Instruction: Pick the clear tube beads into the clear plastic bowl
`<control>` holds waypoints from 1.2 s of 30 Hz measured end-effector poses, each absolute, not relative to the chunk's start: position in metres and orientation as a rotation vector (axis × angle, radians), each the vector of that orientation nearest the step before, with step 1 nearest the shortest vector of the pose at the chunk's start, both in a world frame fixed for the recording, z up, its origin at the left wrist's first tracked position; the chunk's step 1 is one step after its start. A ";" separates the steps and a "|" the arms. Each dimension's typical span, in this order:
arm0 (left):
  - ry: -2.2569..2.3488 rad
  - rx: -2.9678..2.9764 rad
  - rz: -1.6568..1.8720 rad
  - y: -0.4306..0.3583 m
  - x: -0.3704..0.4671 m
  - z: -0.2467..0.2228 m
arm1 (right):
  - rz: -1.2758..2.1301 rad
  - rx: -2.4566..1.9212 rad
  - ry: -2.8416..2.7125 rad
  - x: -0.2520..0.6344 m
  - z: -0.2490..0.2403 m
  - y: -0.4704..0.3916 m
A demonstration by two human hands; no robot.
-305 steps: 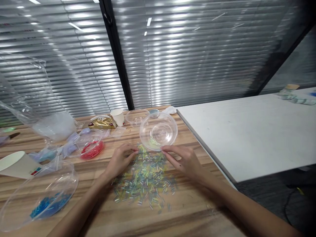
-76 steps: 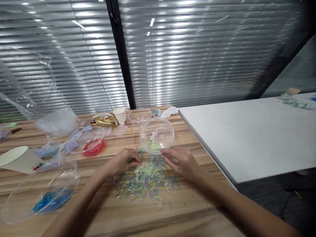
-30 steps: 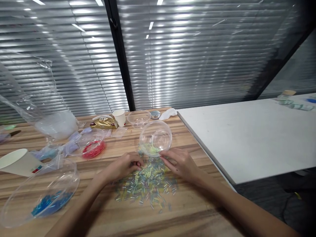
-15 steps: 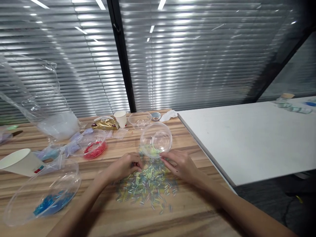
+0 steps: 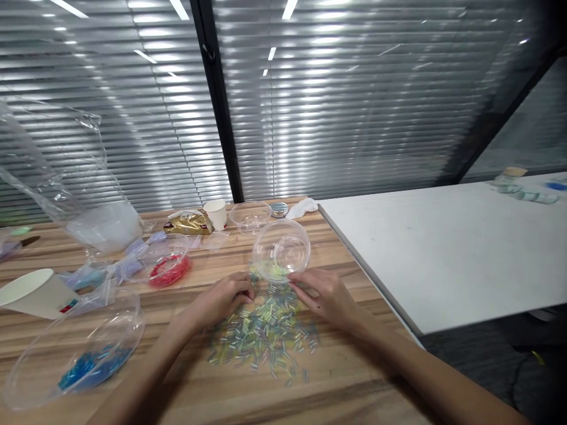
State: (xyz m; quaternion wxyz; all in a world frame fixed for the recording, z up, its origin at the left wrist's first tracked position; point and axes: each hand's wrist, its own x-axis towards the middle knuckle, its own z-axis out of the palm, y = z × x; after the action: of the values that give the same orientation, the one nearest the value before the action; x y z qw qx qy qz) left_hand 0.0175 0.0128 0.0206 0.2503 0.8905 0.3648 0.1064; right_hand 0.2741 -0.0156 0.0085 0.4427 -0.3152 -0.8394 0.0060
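Note:
A pile of small yellow, green and blue tube beads (image 5: 266,330) is spread on the wooden table. Above its far end, a clear round bowl (image 5: 287,248) is tilted toward me, with yellowish beads at its lower rim. My right hand (image 5: 325,295) pinches that rim between thumb and fingers. At the upper left edge of the pile is my left hand (image 5: 233,295), its fingers curled together; whatever they hold, if anything, is too small to make out.
Left stand a clear bowl with blue beads (image 5: 88,366), a bowl with red beads (image 5: 170,268) and a paper cup (image 5: 38,295). Behind are a gold packet (image 5: 188,223), a white cup (image 5: 216,214) and another clear bowl (image 5: 251,217). A white table (image 5: 443,248) adjoins at right.
Both hands are almost where they were. The fingers of my left hand have shifted slightly at the edge of the pile, and the tilted bowl has barely moved.

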 end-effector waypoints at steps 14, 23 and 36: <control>1.021 1.866 0.656 0.004 0.027 0.050 | -0.010 -0.761 -2.060 0.274 0.010 -0.016; 1.103 1.738 0.864 0.007 0.027 0.044 | -0.045 -0.653 -2.148 0.272 0.014 -0.019; 1.146 1.983 0.960 0.004 0.032 0.045 | -0.019 -0.577 -2.200 0.267 0.016 -0.025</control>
State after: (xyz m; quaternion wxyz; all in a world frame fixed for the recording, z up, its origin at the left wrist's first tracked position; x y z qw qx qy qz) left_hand 0.0324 0.0042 0.0451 0.3233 0.7556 0.4366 0.3659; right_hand 0.2675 -0.0245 0.0159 0.4199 -0.2304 -0.8778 -0.0077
